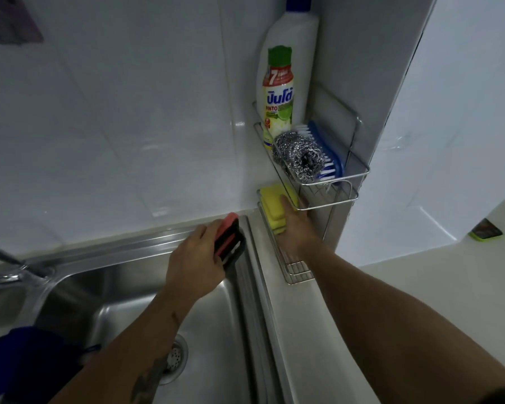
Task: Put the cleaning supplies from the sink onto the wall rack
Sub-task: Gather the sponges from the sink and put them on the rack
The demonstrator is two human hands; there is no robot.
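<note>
A steel wire wall rack [359, 170] hangs in the tiled corner. Its upper shelf holds a white dish-soap bottle [286, 91], a steel wool scourer [299, 156] and a blue scrub brush [328, 156]. My right hand [296, 225] rests on a stack of yellow sponges [271, 208] in the rack's lower shelf [292, 272], fingers over the stack. My left hand [196, 258] grips pink-and-black scouring pads [231, 237] above the sink's back right corner. The steel sink [129, 301] lies below, with its drain [175, 357] partly hidden by my left forearm.
A faucet [15, 266] stands at the sink's left. A blue object [27, 365] sits at the lower left edge. A white counter [420, 287] runs to the right, with a green-edged dark item [486, 230] on it. White tiled walls close in behind.
</note>
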